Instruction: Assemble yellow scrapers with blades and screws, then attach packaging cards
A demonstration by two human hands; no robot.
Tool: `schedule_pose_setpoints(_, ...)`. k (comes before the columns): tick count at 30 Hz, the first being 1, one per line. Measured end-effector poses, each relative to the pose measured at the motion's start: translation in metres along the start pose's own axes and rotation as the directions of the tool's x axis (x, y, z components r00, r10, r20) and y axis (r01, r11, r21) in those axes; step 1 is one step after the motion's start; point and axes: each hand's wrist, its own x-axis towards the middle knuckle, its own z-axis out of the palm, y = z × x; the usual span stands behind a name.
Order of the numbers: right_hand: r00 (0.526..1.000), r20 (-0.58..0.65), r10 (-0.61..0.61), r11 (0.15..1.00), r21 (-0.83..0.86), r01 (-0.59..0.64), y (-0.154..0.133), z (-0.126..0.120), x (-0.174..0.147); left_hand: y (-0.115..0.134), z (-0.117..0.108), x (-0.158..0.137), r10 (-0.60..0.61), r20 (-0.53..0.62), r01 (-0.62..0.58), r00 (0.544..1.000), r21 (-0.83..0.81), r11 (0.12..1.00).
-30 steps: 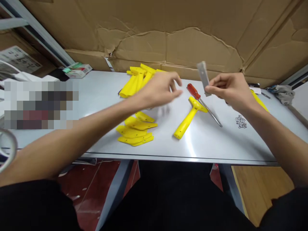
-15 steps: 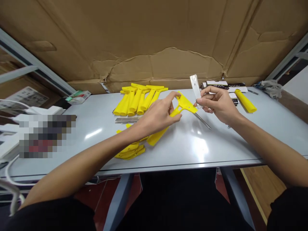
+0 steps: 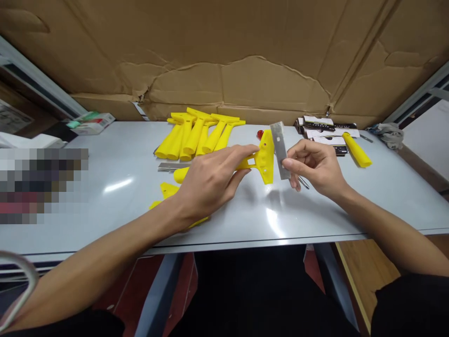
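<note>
1. Backing the whole scene, a wall of creased brown cardboard sheets (image 3: 224,56) stands behind the bench.
2. Pale grey smooth-topped work table (image 3: 122,206), bearing everything below.
3. Left hand (image 3: 206,185), fingers closed around the handle of a yellow plastic scraper body (image 3: 261,161); the scraper is lifted just above the table centre, its wide head turned toward the right hand.
4. Right hand (image 3: 317,168), thumb and fingertips pinched on the lower end of a thin flat grey metal blade (image 3: 280,147); the other fingers curl loosely. Blade upright, just beside the scraper head, possibly touching it; the view is too poor to say.
5. Row of matching yellow plastic scraper handles (image 3: 196,135), lying side by side at the back of the table.
6. Single yellow cylindrical handle (image 3: 356,150), far right, apart from the rest.
7. Stack of small black-and-white printed packets (image 3: 321,131), just left of that handle.
8. Flat yellow plastic cover plates (image 3: 168,189), partly hidden under the left wrist.
9. Loose grey metal blades (image 3: 171,166), flat on the table, near the row.
10. Red-handled screwdriver (image 3: 260,134), mostly hidden behind the scraper head.
</note>
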Motion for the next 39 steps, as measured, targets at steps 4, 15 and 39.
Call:
schedule_pose_setpoints(4, 0.998, 0.002, 0.06, 0.997, -0.055, -0.06, -0.001, 0.007, -0.004, 0.004, 0.006, -0.003, 0.042, -0.077, -0.042, 0.996, 0.009, 0.999)
schedule_pose_setpoints(15, 0.996, 0.014, 0.088, 0.995, -0.056, -0.087, 0.001, 0.016, -0.011, 0.011, 0.008, -0.006, 0.062, -0.139, -0.061, 0.988, 0.009, 0.998)
schedule_pose_setpoints(39, 0.813, -0.08, -0.576, 0.716, -0.529, 0.455, 0.012, 0.002, -0.014, 0.017, 0.009, -0.007, 0.016, -0.207, -0.021, 0.978, -0.021, 1.0)
